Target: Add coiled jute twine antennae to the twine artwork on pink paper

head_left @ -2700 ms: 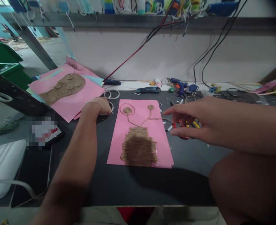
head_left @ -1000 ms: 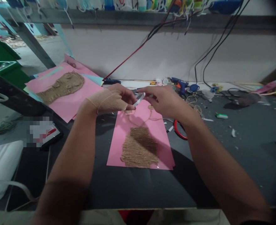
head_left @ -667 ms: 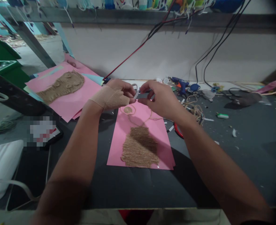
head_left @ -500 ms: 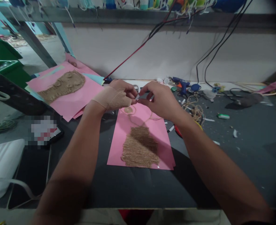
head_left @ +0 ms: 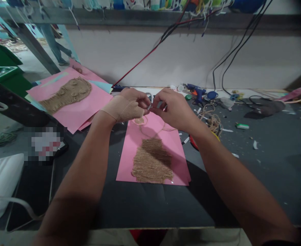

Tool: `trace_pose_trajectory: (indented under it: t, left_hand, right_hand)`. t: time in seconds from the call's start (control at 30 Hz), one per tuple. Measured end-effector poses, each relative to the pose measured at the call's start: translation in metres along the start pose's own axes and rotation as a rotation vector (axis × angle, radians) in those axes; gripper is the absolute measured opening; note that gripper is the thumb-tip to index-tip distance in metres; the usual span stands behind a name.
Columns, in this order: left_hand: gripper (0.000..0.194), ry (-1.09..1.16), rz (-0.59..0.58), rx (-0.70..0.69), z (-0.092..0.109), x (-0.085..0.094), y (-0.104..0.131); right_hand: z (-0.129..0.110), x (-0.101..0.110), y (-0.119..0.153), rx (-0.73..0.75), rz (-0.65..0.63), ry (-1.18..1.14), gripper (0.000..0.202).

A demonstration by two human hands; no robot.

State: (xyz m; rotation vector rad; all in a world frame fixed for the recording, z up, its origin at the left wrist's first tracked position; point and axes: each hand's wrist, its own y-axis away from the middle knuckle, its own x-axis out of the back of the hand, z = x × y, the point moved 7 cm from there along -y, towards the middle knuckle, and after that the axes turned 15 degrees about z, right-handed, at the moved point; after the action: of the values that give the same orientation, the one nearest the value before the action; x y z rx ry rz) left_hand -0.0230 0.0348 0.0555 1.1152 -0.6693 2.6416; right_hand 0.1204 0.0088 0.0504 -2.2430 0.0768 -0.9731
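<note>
My left hand (head_left: 130, 105), wrapped in a beige bandage, and my right hand (head_left: 174, 108) meet above the far end of a pink sheet (head_left: 125, 164). Their fingertips pinch a small whitish strip (head_left: 149, 106), too small to make out fully. Below them on the sheet lies a panel of brown twine rows (head_left: 152, 162), stepped at its edges. From its top a loose twine (head_left: 163, 128) loops up beside a small round twine coil (head_left: 139, 120). Both hands are closed at the fingertips, apart from the twine panel.
At the left, pink sheets (head_left: 89, 106) carry another twine shape (head_left: 73, 92). To the right lie a twine tangle (head_left: 214, 122), a blue glue gun (head_left: 198, 94), a green-and-white piece (head_left: 242, 126) and scraps. Cables (head_left: 163, 39) hang from the shelf (head_left: 140, 17). A phone-like dark slab (head_left: 32, 184) lies left.
My fingertips have shifted slightly around the whitish strip, which shows less now. A person's legs have come into view at the far left. The twine panel lies as before.
</note>
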Motion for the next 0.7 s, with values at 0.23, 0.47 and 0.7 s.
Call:
trace_pose_trajectory:
  t: [0.23,0.47,0.7]
  left_hand:
    - [0.048,0.091,0.075,-0.011,-0.001,0.000,-0.001]
    - [0.015,0.101,0.078,-0.097,-0.004,-0.004,-0.004]
    - [0.014,0.120,0.091,-0.087,-0.007,0.000,-0.004]
  right_hand:
    - [0.001,0.003,-0.001,0.011,0.001,0.036,0.006]
    - [0.005,0.004,0.000,0.097,0.042,0.017,0.005]
    - [0.002,0.015,-0.003,0.060,0.045,0.047,0.006]
